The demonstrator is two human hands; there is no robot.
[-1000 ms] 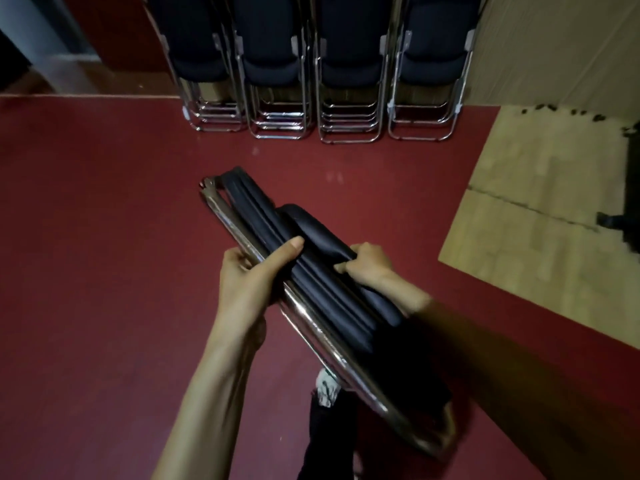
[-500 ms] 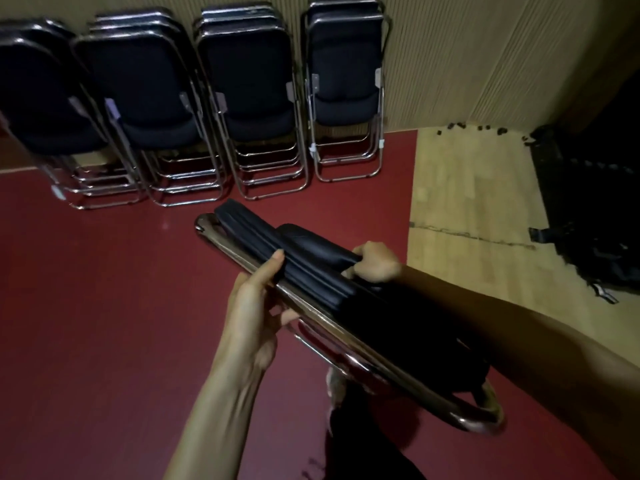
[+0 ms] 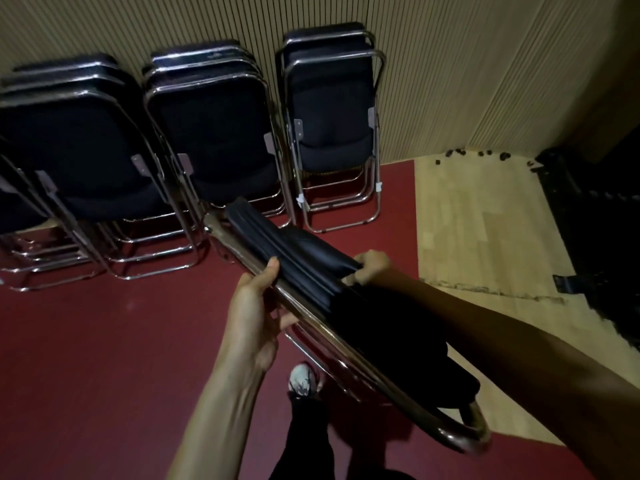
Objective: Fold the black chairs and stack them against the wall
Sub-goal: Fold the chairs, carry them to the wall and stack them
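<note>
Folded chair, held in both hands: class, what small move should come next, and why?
Probably swing the folded chair upright and step toward the rightmost stack. The chair is already flat, gripped by the left hand at the frame and the right hand at the cushion, but it is held tilted, short of the chairs leaning against the wall.

One folded chair (image 3: 294, 251), black pads on a chrome tube frame, is carried edge-up and slanted. The stacked chairs (image 3: 214, 133) stand folded, leaning nested against the slatted wall (image 3: 450, 64).
</note>
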